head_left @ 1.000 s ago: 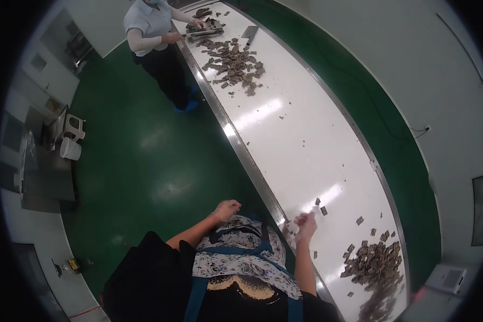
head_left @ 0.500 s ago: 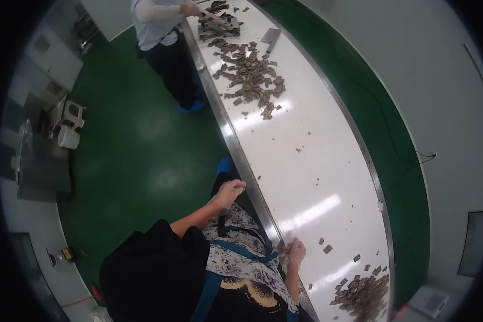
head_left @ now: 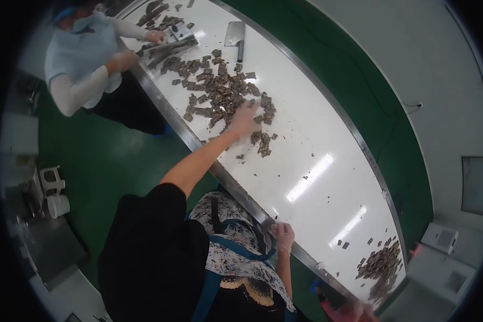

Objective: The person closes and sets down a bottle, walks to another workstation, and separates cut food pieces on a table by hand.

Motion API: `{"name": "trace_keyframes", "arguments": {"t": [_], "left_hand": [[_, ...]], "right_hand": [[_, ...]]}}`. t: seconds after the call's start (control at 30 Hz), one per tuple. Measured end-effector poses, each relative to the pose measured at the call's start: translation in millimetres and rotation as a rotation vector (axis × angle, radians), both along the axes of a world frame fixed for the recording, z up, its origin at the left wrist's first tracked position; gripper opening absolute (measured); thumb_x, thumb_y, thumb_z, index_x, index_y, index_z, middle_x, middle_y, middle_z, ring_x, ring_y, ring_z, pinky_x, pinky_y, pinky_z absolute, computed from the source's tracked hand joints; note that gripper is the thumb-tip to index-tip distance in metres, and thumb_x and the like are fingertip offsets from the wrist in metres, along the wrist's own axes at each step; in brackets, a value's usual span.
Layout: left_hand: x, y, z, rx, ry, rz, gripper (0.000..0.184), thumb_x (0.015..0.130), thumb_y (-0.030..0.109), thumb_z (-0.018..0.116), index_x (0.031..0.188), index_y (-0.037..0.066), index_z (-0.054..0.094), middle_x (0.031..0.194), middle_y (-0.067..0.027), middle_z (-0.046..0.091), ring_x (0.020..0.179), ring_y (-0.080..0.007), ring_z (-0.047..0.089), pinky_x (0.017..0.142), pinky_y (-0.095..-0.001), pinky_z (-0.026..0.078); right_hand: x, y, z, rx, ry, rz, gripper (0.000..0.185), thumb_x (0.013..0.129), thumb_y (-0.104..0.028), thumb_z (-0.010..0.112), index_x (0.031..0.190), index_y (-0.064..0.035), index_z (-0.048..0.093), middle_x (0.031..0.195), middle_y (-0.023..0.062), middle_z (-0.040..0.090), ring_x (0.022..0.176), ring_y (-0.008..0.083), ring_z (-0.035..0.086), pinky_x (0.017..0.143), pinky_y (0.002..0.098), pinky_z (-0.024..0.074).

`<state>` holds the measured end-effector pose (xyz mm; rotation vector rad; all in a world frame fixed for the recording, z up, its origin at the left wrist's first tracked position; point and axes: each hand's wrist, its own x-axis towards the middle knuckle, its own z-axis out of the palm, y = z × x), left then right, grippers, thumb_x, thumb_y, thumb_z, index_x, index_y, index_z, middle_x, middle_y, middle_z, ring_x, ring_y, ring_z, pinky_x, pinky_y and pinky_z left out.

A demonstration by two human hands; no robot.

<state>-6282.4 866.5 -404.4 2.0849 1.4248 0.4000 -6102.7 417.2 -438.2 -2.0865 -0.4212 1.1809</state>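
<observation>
My left hand (head_left: 245, 121), in a thin clear glove, reaches out over a heap of small dark brown flat pieces (head_left: 225, 88) on the white table. Its fingers are spread and touch the heap's near right side; they are slightly blurred. My right hand (head_left: 283, 236), gloved too, is by the table's metal edge with its fingers curled together. Whether anything is between those fingers I cannot make out. Beyond the heap lies a cleaver (head_left: 235, 40), its handle pointing toward me.
A co-worker (head_left: 86, 59) at the upper left handles a metal tool (head_left: 172, 45) beside more dark pieces. A second pile of pieces (head_left: 381, 265) lies at the lower right, near another person's hand (head_left: 354, 311). A metal rim (head_left: 236, 188) borders the white table (head_left: 273, 182).
My left hand has moved from beside the table edge forward onto the heap, its fingers opening out. My right hand remains near the edge. The view has turned, and another person's hand appears lower right.
</observation>
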Motion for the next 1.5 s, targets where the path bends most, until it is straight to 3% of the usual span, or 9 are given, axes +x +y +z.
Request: {"name": "trace_keyframes", "arguments": {"t": [0.17, 0.23, 0.27, 0.33, 0.4, 0.5, 0.63, 1.07, 1.5], "left_hand": [[57, 49, -15, -0.054, 0.308, 0.047, 0.087, 0.078, 0.041, 0.077, 0.151, 0.02, 0.036, 0.158, -0.0224, 0.021, 0.139, -0.0446, 0.033, 0.106, -0.0565, 0.039], [83, 42, -43, -0.045, 0.2, -0.04, 0.058, 0.091, 0.033, 0.064, 0.143, 0.017, 0.046, 0.153, -0.0194, 0.034, 0.134, -0.0401, 0.042, 0.104, -0.0525, 0.042], [90, 23, -35, -0.306, -0.274, 0.013, 0.039, 0.097, 0.02, 0.05, 0.135, 0.013, 0.053, 0.143, -0.018, 0.045, 0.127, -0.0358, 0.05, 0.102, -0.0468, 0.044], [102, -11, -61, 0.159, -0.323, -0.434, 0.041, 0.093, 0.016, 0.053, 0.134, 0.011, 0.054, 0.129, -0.0186, 0.057, 0.116, -0.0364, 0.058, 0.1, -0.0417, 0.046], [108, -43, -60, 0.058, -0.348, -0.485, 0.041, 0.089, 0.015, 0.058, 0.128, 0.007, 0.058, 0.115, -0.016, 0.067, 0.107, -0.0354, 0.063, 0.095, -0.0411, 0.049], [108, -68, -58, -0.279, -0.422, -0.085, 0.033, 0.086, 0.009, 0.064, 0.118, 0.007, 0.069, 0.093, -0.0114, 0.074, 0.089, -0.0259, 0.071, 0.082, -0.0329, 0.055], [79, -73, -75, -0.315, -0.5, 0.033, 0.032, 0.085, 0.012, 0.063, 0.115, 0.004, 0.068, 0.097, -0.0134, 0.073, 0.09, -0.0251, 0.07, 0.083, -0.0346, 0.054], [117, -121, -57, 0.092, 0.167, -0.411, 0.063, 0.078, 0.011, 0.072, 0.137, 0.016, 0.053, 0.129, -0.0167, 0.054, 0.114, -0.0359, 0.053, 0.1, -0.0424, 0.046], [122, -114, -70, -1.147, -0.83, -0.016, 0.059, 0.087, 0.008, 0.066, 0.143, 0.002, 0.048, 0.133, -0.015, 0.06, 0.109, -0.0173, 0.063, 0.09, -0.0349, 0.053]], "right_hand": [[-30, 2, 26, -0.063, -0.12, -0.025, 0.02, 0.094, -0.019, 0.063, 0.094, -0.0002, 0.07, 0.078, 0.0088, 0.07, 0.07, 0.0143, 0.067, 0.065, 0.0285, 0.0532], [-35, -4, 38, -0.075, -0.112, -0.1, 0.02, 0.093, -0.019, 0.063, 0.093, -0.0003, 0.07, 0.079, 0.009, 0.069, 0.071, 0.0144, 0.066, 0.067, 0.0299, 0.053], [-34, -9, 35, -0.09, -0.111, -0.115, 0.02, 0.093, -0.019, 0.063, 0.093, -0.0003, 0.07, 0.079, 0.009, 0.069, 0.071, 0.0144, 0.066, 0.067, 0.0299, 0.053], [-36, -4, 38, -0.051, -0.238, -0.037, 0.02, 0.093, -0.02, 0.065, 0.094, -0.0004, 0.07, 0.075, 0.0094, 0.069, 0.063, 0.0137, 0.063, 0.061, 0.0306, 0.0516], [-32, 9, 47, -0.102, -0.337, 0.04, 0.022, 0.091, -0.022, 0.066, 0.092, 0.0002, 0.069, 0.074, 0.0115, 0.068, 0.064, 0.0156, 0.062, 0.061, 0.0331, 0.0498], [-14, 28, 37, -0.096, -0.24, 0.031, 0.023, 0.093, -0.023, 0.064, 0.094, 0.0003, 0.068, 0.078, 0.0104, 0.069, 0.066, 0.0154, 0.063, 0.063, 0.0323, 0.0509], [12, 76, 30, -0.02, -0.07, -0.083, 0.02, 0.098, -0.019, 0.059, 0.103, -0.0017, 0.067, 0.081, 0.0066, 0.07, 0.069, 0.0133, 0.064, 0.065, 0.0275, 0.0526], [158, 117, -11, -0.158, -0.871, -0.161, 0.055, 0.079, -0.012, 0.073, 0.132, -0.0054, 0.059, 0.116, 0.021, 0.06, 0.102, 0.0327, 0.06, 0.092, 0.0417, 0.0488], [134, 113, -47, 0.089, -0.098, -0.243, 0.036, 0.079, -0.005, 0.074, 0.114, -0.0062, 0.065, 0.099, 0.0129, 0.066, 0.092, 0.0313, 0.063, 0.086, 0.0378, 0.0509]]}}
